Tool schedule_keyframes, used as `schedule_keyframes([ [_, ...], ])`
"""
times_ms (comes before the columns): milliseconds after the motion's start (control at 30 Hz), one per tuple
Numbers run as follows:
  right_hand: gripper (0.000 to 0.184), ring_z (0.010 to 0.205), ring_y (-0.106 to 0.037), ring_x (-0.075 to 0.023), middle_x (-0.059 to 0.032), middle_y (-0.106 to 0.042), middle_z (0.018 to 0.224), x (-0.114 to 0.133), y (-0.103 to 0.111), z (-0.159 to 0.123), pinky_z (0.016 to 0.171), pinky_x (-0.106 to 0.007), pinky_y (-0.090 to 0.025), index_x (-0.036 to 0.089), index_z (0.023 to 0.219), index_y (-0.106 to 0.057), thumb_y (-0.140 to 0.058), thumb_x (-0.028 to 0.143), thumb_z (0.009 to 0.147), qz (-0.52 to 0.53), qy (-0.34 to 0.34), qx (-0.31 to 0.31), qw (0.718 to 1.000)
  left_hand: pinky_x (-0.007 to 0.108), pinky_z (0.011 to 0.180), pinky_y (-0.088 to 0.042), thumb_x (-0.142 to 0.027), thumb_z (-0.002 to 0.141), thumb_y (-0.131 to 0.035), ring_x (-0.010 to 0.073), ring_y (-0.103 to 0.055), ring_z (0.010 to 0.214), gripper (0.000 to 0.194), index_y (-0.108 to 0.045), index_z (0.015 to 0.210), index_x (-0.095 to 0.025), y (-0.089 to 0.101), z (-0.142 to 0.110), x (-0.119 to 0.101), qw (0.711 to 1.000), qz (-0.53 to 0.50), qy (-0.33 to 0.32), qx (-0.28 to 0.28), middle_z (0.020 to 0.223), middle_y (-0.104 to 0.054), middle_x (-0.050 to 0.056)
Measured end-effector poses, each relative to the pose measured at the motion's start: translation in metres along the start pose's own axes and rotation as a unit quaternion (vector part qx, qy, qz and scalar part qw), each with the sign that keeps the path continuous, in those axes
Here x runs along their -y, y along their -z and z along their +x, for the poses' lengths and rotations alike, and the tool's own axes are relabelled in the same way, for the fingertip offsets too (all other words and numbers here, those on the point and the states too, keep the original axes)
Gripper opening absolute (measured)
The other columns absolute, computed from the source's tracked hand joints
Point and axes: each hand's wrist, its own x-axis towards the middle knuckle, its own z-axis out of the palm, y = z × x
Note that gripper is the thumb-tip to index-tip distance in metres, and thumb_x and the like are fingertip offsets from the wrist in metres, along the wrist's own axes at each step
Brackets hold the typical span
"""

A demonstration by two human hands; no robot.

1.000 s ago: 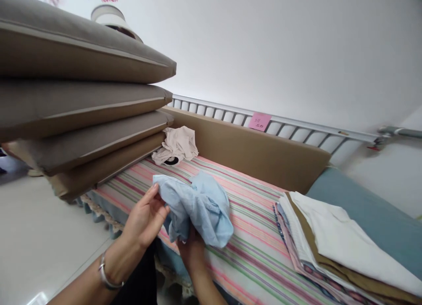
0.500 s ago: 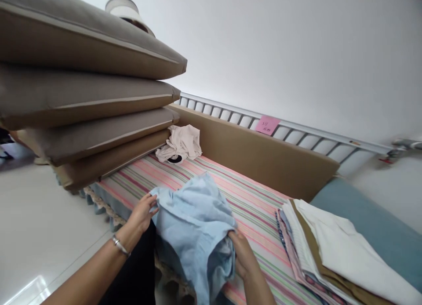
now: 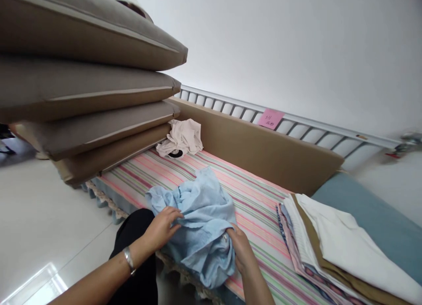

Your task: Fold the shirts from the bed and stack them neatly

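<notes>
Your left hand (image 3: 162, 228) lies on the crumpled light blue garment (image 3: 198, 223), fingers curled into the cloth near its left-hand edge, grasping a fold rather than lying flat. Your right hand (image 3: 240, 248) pinches the same garment at its lower right, thumb and fingers closed on a bunched hem or opening; what exactly sits inside that pinch is hidden by the folds. The garment lies in a heap on the striped bed cover (image 3: 184, 168), at the near edge of the bed, with a tail of cloth hanging over the fringe toward you. From the left hand the bulk of the cloth lies toward two o'clock; from the right hand it lies toward ten and eleven o'clock, so the heap sits between your hands and slightly beyond them. Its long axis runs roughly from nine o'clock to four o'clock, along the bed's edge. Both hands are touching it, the left a little nearer the middle of the heap. A stack of folded clothes (image 3: 332, 248) lies at three o'clock, well apart, a cream crumpled garment (image 3: 183, 138) rests at twelve o'clock by the brown headboard panel (image 3: 263, 151), and grey cushions (image 3: 82, 89) are piled at ten o'clock.
</notes>
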Motion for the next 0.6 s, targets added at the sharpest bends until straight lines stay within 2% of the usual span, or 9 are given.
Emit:
schedule_keyframes([
  [100, 0.033, 0.083, -0.062, -0.0219, -0.0036, -0.071, 0.081, 0.007, 0.002, -0.004, 0.076, -0.031, -0.046, 0.016, 0.085, -0.068, -0.061, 0.038, 0.061, -0.012, -0.035, 0.033, 0.999, 0.041, 0.092, -0.04, -0.021, 0.078, -0.061, 0.0246, -0.051, 0.106, 0.029, -0.063, 0.106, -0.026, -0.008, -0.003, -0.002, 0.995, 0.082, -0.042, 0.031, 0.114, -0.059, 0.008],
  [167, 0.032, 0.082, -0.061, -0.0209, -0.0021, -0.07, 0.079, 0.012, 0.002, -0.008, 0.076, -0.03, -0.045, 0.016, 0.085, -0.067, -0.061, 0.038, 0.062, -0.027, -0.023, 0.045, 0.998, 0.043, 0.095, -0.038, -0.019, 0.075, -0.063, 0.0263, -0.046, 0.113, 0.036, -0.06, 0.11, -0.027, -0.012, -0.002, 0.0, 0.989, 0.128, -0.063, 0.039, 0.123, -0.054, 0.008],
  [233, 0.03, 0.081, -0.06, -0.0201, -0.001, -0.069, 0.079, 0.02, 0.001, -0.01, 0.076, -0.029, -0.043, 0.017, 0.085, -0.067, -0.059, 0.037, 0.065, -0.052, -0.003, 0.07, 0.996, 0.045, 0.096, -0.037, -0.015, 0.075, -0.062, 0.0274, -0.044, 0.116, 0.03, -0.063, 0.103, -0.026, -0.015, 0.005, 0.004, 0.984, 0.159, -0.066, 0.04, 0.127, -0.053, 0.007],
  [300, 0.027, 0.081, -0.059, -0.0199, -0.0011, -0.069, 0.081, 0.034, -0.003, -0.011, 0.076, -0.029, -0.042, 0.017, 0.085, -0.068, -0.056, 0.035, 0.068, -0.088, 0.021, 0.095, 0.991, 0.043, 0.094, -0.039, -0.014, 0.077, -0.058, 0.0259, -0.047, 0.112, 0.016, -0.067, 0.087, -0.023, -0.009, 0.018, 0.012, 0.986, 0.158, -0.054, 0.027, 0.121, -0.057, 0.007],
  [367, 0.026, 0.084, -0.059, -0.0208, -0.0025, -0.069, 0.083, 0.051, -0.01, -0.009, 0.079, -0.031, -0.042, 0.016, 0.084, -0.069, -0.056, 0.034, 0.068, -0.113, 0.047, 0.1, 0.987, 0.04, 0.091, -0.04, -0.018, 0.079, -0.055, 0.0238, -0.053, 0.104, 0.012, -0.066, 0.076, -0.02, 0.008, 0.037, 0.021, 0.992, 0.118, -0.036, -0.009, 0.112, -0.062, 0.008],
  [467, 0.038, 0.094, -0.059, -0.0216, -0.0045, -0.069, 0.094, 0.075, -0.026, 0.0, 0.086, -0.033, -0.042, 0.018, 0.098, -0.066, -0.062, 0.039, 0.067, -0.073, 0.066, 0.131, 0.986, 0.036, 0.085, -0.042, -0.031, 0.076, -0.055, 0.0223, -0.057, 0.092, 0.016, -0.064, 0.075, -0.018, 0.054, 0.065, 0.036, 0.992, 0.028, 0.022, -0.121, 0.097, -0.066, 0.007],
  [533, 0.052, 0.101, -0.058, -0.0208, -0.0059, -0.066, 0.107, 0.081, -0.037, 0.01, 0.088, -0.034, -0.042, 0.021, 0.114, -0.058, -0.064, 0.043, 0.068, -0.026, 0.069, 0.17, 0.983, 0.03, 0.071, -0.044, -0.039, 0.073, -0.053, 0.0192, -0.057, 0.075, 0.024, -0.061, 0.072, -0.017, 0.087, 0.075, 0.052, 0.976, -0.024, 0.093, -0.195, 0.076, -0.064, 0.003],
  [600, 0.059, 0.105, -0.058, -0.0206, -0.008, -0.064, 0.113, 0.074, -0.046, 0.02, 0.089, -0.035, -0.043, 0.022, 0.12, -0.053, -0.066, 0.046, 0.068, -0.01, 0.07, 0.178, 0.981, 0.025, 0.059, -0.04, -0.042, 0.07, -0.051, 0.0154, -0.051, 0.062, 0.026, -0.058, 0.067, -0.017, 0.111, 0.073, 0.071, 0.958, -0.056, 0.151, -0.237, 0.062, -0.057, -0.001],
])
